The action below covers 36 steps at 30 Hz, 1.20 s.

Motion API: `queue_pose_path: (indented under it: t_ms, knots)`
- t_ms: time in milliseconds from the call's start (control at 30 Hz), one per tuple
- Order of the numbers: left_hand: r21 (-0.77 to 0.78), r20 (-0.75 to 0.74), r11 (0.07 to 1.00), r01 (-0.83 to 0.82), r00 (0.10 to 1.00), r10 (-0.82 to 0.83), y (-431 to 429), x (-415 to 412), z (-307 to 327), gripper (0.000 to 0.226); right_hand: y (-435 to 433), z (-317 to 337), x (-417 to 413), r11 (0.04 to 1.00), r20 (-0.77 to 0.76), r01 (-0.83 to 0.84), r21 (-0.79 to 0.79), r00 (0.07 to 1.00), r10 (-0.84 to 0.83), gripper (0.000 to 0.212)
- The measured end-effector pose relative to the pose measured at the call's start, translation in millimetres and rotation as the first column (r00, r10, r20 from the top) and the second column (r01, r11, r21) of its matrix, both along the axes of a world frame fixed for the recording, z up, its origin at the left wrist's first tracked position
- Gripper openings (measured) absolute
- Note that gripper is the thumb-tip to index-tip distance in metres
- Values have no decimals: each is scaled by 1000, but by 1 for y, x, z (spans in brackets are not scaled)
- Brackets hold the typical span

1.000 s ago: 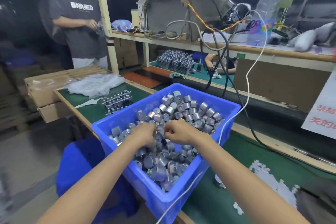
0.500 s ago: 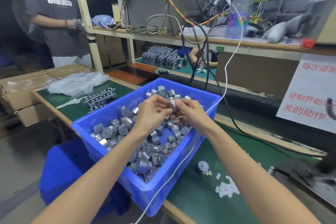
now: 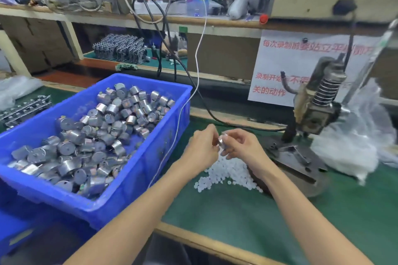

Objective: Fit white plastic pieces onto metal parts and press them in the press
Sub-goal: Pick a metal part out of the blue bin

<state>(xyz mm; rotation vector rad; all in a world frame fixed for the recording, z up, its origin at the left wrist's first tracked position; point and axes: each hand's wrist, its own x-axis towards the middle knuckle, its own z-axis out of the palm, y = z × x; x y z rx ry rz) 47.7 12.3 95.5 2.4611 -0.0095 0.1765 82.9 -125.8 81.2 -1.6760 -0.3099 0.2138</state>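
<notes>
One metal part (image 3: 221, 142) is up between both hands, just above the pile of white plastic pieces (image 3: 228, 171) on the green mat (image 3: 237, 217). Right hand (image 3: 244, 149) has its fingers curled round the body; left hand (image 3: 202, 149) pinches in at the end face, so the hands meet over the part. Can't tell if a white piece is under my left fingertips: too small & blurry, part half hidden.

Step, as I read it: fitting stage, i.e. seating a white piece on the part before it goes to the press (image 3: 318, 105). Nothing on the press base (image 3: 295, 157) that I can see, so pressing's not yet done for this one. Blue bin (image 3: 137, 178) on my left is full of metal parts (image 3: 97, 135), so lots to go, prob. early on.

Next move needs the piece square on the part, not cocked. Then carry it right to the base, centred under the ram w/ the piece facing up. One hand must free up for the lever, which looks to run out of frame top right, so a reach. Risks: piece pops off in transit, or fingers near the ram. White cable (image 3: 198, 60) hangs betw. bin & pile, close to my left arm; mind the snag.
</notes>
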Motion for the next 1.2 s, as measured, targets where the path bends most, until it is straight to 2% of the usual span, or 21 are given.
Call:
queue_pose_path:
  t_ms: [167,333,433,567,800,967,1200]
  knots:
    - [135,-151,988,81,987,-60,-10,-16,-59,11,-26,-45,-24,984,-9,104,-143,994,-106,10]
    - [183,-91,977,113,991,-97,-14,-17,-76,3,-29,-68,-40,963,66,137,-234,990,-125,12]
    - [171,-62,975,142,989,-133,-15,-15,-81,5,-30,-78,-49,964,86,173,-203,984,-159,13]
    - [154,-15,981,119,993,-118,-16,-15,-89,20,-36,-86,-56,961,102,250,-114,966,-239,14]
    - [133,63,985,107,991,-116,-27,-17,-93,12,-40,-88,-59,964,150,251,-91,960,-236,14]
    - [129,79,985,112,989,-123,-34,-18,-94,23,-43,-92,-59,953,229,281,-111,941,-251,19]
    - [152,115,981,122,983,-140,-38,-18,-95,12,-50,-95,-59,950,278,288,-122,929,-246,24]
